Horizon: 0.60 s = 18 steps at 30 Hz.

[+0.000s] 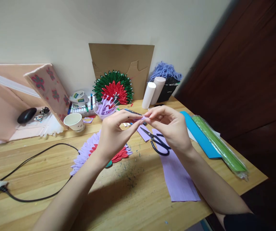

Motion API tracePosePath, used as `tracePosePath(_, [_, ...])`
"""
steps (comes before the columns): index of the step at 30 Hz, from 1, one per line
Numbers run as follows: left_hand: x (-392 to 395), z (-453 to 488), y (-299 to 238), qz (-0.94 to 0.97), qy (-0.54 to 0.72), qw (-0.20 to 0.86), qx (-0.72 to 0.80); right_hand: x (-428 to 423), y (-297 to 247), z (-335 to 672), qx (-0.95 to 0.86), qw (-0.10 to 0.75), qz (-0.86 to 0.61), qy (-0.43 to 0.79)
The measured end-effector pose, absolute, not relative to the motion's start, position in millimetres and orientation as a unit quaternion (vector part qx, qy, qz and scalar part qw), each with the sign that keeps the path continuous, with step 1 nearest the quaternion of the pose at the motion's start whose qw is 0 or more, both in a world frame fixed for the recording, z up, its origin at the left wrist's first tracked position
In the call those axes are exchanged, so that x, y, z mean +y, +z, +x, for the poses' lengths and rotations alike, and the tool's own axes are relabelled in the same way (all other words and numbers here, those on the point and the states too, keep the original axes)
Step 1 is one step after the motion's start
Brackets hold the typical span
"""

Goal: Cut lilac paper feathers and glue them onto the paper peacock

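Note:
My left hand (115, 130) and my right hand (169, 125) meet over the table, fingertips pinched together on a small piece of purple crepe paper (143, 118). Most of that piece is hidden by the fingers. Below my right hand lie black-handled scissors (156, 139), resting across a long purple crepe paper strip (178, 179). A smaller purple piece (143, 133) is just left of the blades. Partly behind my left wrist lies a flat paper fan shape (85, 155) with purple outer petals and red inner ones.
A clear bowl of purple cuttings (104, 109), a paper cup (74, 122) and markers (89, 107) stand at the back. A green and red paper fan (113, 88) leans on cardboard (121, 57). A black cable (32, 157) loops at left; a green wrapped roll (218, 146) lies right.

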<state>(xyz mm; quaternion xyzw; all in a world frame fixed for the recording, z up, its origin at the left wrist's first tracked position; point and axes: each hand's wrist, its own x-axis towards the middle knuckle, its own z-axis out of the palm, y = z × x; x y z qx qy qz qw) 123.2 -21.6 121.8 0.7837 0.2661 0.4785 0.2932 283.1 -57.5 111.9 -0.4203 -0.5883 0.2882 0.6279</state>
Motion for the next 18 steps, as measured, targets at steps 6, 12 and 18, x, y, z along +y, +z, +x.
tracePosePath(6, [-21.6, 123.4, 122.7, 0.792, 0.485, 0.264, 0.259, -58.2, 114.4, 282.0, -0.6, 0.623, -0.42, 0.274])
tracePosePath(12, [-22.1, 123.3, 124.0, 0.806, 0.481, 0.241, 0.248, -61.4, 115.5, 280.3, -0.627, 0.618, -0.424, 0.212])
tracePosePath(18, [-25.1, 125.8, 122.5, 0.813, 0.488, 0.196, 0.251, -65.5, 113.7, 277.7, -0.651, 0.587, -0.464, 0.13])
